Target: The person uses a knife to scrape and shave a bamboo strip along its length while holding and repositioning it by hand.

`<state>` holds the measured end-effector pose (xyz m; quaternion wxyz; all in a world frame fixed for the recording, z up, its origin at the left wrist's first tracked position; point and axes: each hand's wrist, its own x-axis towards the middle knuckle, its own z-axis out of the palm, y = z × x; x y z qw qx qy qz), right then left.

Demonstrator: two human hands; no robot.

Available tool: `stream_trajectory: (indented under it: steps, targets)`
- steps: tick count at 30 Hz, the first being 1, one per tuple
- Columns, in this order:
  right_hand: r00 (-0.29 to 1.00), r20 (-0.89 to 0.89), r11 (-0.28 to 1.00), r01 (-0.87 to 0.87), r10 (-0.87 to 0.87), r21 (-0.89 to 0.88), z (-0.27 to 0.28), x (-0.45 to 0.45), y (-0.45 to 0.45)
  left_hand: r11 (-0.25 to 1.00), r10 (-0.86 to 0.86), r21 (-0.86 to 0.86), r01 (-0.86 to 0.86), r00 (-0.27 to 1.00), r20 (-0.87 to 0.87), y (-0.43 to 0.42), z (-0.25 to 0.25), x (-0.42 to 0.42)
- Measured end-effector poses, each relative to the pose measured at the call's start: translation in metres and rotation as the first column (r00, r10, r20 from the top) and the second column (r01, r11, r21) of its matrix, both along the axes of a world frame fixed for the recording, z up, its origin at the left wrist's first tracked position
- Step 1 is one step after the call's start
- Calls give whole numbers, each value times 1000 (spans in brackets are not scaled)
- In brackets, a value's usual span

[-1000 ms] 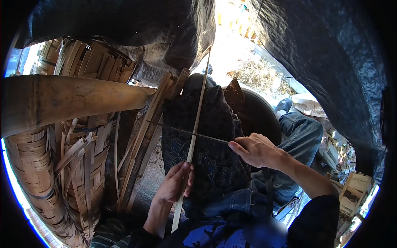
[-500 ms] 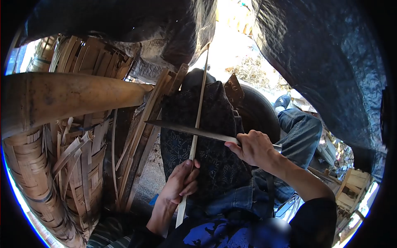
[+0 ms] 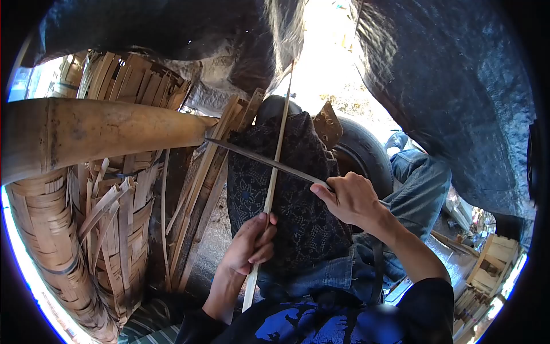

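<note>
A long pale bamboo strip (image 3: 269, 198) runs lengthwise over a dark patterned cloth (image 3: 309, 212) on my lap. My left hand (image 3: 252, 243) is closed around its lower part, with the thumb on top and the tail end sticking out below. My right hand (image 3: 354, 200) grips a long knife (image 3: 243, 152) by the handle, which the fingers mostly cover. The blade lies crosswise over the strip, its tip pointing left toward the thick bamboo pole. Blade and strip cross above my left hand.
A thick bamboo pole (image 3: 126, 129) juts in from the left. Woven bamboo baskets (image 3: 48, 229) and upright split slats (image 3: 197, 195) stand at the left. A tyre (image 3: 366, 152) lies beyond the cloth. Dark plastic sheeting (image 3: 452, 80) hangs overhead and to the right.
The knife has tilted, its handle end lower and its tip higher, and the crossing point sits slightly farther up the strip. My left hand keeps its hold; the whole view has shifted slightly.
</note>
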<state>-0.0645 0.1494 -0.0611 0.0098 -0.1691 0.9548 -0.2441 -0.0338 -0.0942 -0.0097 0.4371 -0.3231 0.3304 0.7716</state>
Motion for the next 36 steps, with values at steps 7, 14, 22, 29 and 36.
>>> stream_trajectory:
  steps: [7,14,22,29,36]
  targets:
    - [887,462,990,72,-8,-122,-5,-8,6,988,74,134,-79,997,36,-1,-13,-9]
    - [835,549,999,-47,41,-3,13,-16,9,991,70,115,-73,997,27,0,-12,-7]
    - [886,463,1000,-3,-11,31,17,-8,14,986,67,144,-79,994,89,-4,-11,-2]
    - [971,195,987,-149,136,56,-5,-3,12,994,11,105,-20,996,93,-2,-9,-3]
    - [998,24,990,-55,52,130,-13,-3,8,996,-70,-58,72,997,38,5,3,-1]
